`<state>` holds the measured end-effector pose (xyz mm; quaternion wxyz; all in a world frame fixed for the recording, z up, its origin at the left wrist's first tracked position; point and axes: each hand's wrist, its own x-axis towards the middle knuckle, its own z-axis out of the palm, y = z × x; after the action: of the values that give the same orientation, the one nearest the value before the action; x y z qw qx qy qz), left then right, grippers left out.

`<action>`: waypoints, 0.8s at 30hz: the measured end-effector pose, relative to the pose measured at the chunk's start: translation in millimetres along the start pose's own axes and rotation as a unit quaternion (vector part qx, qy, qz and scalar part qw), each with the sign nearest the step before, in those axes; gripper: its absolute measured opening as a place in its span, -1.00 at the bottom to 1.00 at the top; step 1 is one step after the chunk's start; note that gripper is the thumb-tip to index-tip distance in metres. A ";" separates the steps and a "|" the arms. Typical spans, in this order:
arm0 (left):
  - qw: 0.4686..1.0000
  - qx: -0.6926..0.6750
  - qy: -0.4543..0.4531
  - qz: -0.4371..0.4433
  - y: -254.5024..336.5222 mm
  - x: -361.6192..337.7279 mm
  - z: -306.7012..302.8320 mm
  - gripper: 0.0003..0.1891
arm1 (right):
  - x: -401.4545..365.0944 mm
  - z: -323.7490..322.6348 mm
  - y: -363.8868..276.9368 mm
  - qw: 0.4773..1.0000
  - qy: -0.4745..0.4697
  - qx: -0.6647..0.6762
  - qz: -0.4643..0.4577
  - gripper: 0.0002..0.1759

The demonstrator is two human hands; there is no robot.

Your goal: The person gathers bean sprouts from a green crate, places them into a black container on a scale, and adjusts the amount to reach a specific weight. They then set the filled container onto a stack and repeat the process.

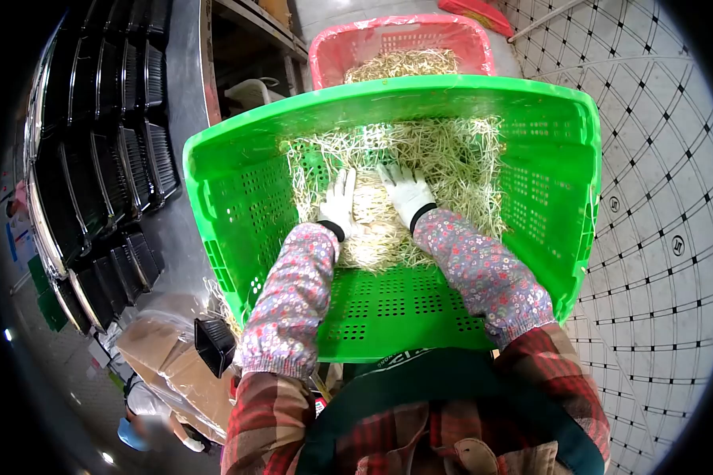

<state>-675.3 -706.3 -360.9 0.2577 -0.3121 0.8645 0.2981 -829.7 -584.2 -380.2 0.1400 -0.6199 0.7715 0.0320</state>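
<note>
Both hands wear white gloves and reach into a large green perforated basket (388, 313). Pale, thin sprouts (376, 210) with long stems lie on its floor, heaped between the two hands. On the left side of that heap rests my left hand (338, 202), its fingers stretched forward and lying flat. Along the heap's right side, my right hand (408, 194) is also open, fingers extended and spread a little. Looser, greener sprouts (463, 166) lie to the right of my right hand. The undersides of both palms are hidden.
Behind the green basket stands a pink basket (321, 59) holding more sprouts. Stacked black plastic trays (107, 150) line the metal table (184, 71) at left. A cardboard box (166, 356) and a single black tray (214, 346) are lower left, near another person (144, 400).
</note>
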 end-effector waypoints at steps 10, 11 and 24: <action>0.997 -0.037 -0.055 -0.036 -9.6 -31.8 7.6 -0.50 | -18.8 -9.1 75.5 0.962 -0.123 0.236 0.068 -0.70; 0.998 -0.010 -0.046 -0.046 -19.3 -42.0 9.1 -0.47 | -15.7 9.9 97.7 0.971 -0.114 0.185 0.100 -0.76; 0.983 -0.177 0.034 -0.029 -34.6 -97.2 -12.9 -0.27 | 25.2 -59.4 6.4 0.956 -0.246 0.145 -0.064 0.16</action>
<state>-589.3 -699.2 -302.9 0.1771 -0.3880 0.7966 0.4284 -851.3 -619.8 -330.5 0.4155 -0.6141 0.6682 0.0616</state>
